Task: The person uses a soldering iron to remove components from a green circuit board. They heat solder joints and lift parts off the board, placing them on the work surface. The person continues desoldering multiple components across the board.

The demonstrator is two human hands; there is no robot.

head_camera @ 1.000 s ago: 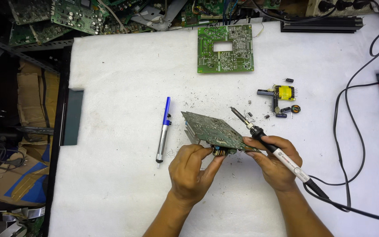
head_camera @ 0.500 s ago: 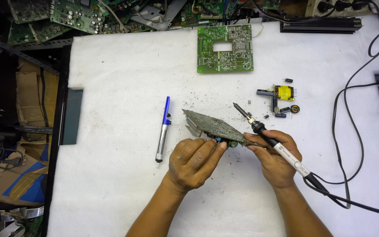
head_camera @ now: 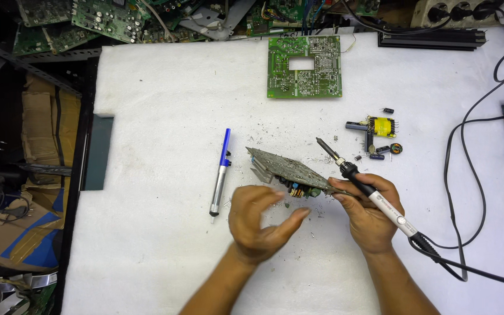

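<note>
A small circuit board [head_camera: 290, 168] is held tilted above the white foam mat [head_camera: 164, 99], copper side up, with components showing under its near edge. My right hand [head_camera: 371, 213] grips a soldering iron [head_camera: 351, 174] like a pen, tip pointing up-left past the board, and its fingertips pinch the board's right end. My left hand [head_camera: 262, 223] hovers just below the board with fingers apart and blurred, holding nothing. A blue and silver desoldering pump [head_camera: 221, 172] lies left of the board.
A larger green circuit board [head_camera: 304, 67] lies at the back of the mat. A yellow transformer [head_camera: 381, 126] and small loose parts sit to the right. Black cables [head_camera: 468, 175] loop at right. Scrap boards [head_camera: 100, 17] pile along the back; cardboard [head_camera: 36, 128] lies beyond the left edge.
My left hand has let go of the board's underside and dropped slightly toward me, fingers spreading. The board now hangs from the right hand's fingertips, which still hold the iron.
</note>
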